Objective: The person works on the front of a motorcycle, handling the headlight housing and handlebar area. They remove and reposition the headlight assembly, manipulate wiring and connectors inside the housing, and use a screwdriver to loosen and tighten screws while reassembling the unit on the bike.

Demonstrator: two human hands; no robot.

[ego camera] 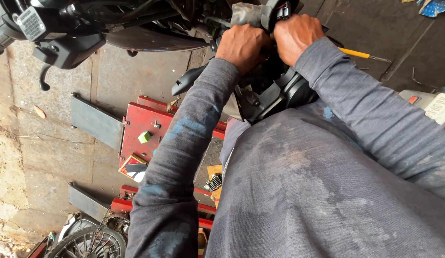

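Grey-sleeved arms reach forward, left hand (pixel 241 45) and right hand (pixel 296 36) both clenched around the handlebar grip (pixel 246 14).

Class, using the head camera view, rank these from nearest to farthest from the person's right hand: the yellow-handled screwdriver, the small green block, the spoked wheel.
From the right hand:
1. Yellow-handled screwdriver, on the ground just right of it.
2. Small green block, on the red stand, lower left.
3. Spoked wheel, bottom-left corner.

Both arms extend forward, sleeved in grey to the wrists. Left hand (pixel 241 45) is closed into a fist, knuckles up, back of hand facing the camera. Right hand (pixel 296 36) sits just beside it, likewise clenched, fingers curled out of sight. The two hands nearly touch.
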